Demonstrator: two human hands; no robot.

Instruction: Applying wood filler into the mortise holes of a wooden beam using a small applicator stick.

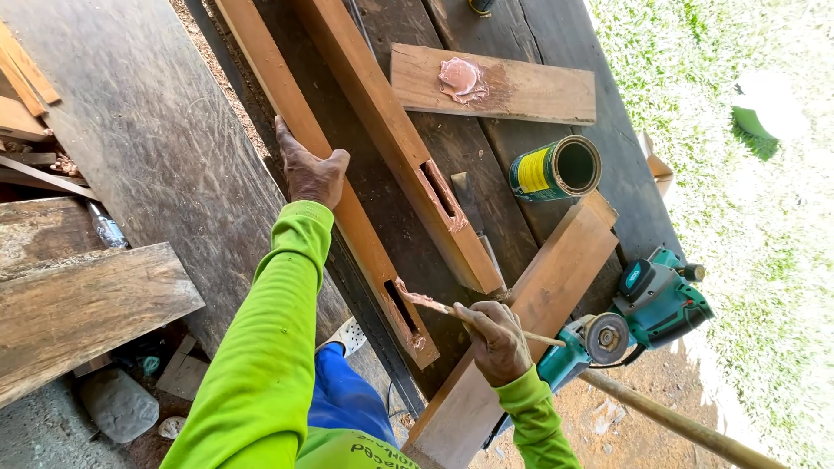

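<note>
Stick [460, 311] is pinched in the fingers of the right hand [497, 344], which is closed around it; its smeared tip is laid at the slot [401, 306] cut in the near beam [330, 187]. The stick is thin and pale, coated with pinkish filler toward the tip, and its back end sticks out past the hand toward the grinder [638, 317]. Left hand [311, 169] is pressed flat on the near beam, further up from the slot, fingers spread and loosely curled over the edge, nothing gripped besides the beam itself. Pinkish filler is seen around the slot edges. A second beam [395, 130] lies just beside the near beam, on the side away from the left hand, with its own slot [441, 193] also rimmed with filler. Tin can [556, 168] lies on its side past the second beam, mouth open; the inside is dark and contents cannot be told. A short board [512, 87] above the can carries a blob of pink filler [462, 80]. Another plank [530, 326] runs under the right hand, angled from the can toward the person. The grinder, teal, sits touching that plank's far edge. A plastic bottle [108, 231] lies well apart from the near beam, on the left-hand side. Sleeves are bright green.
</note>
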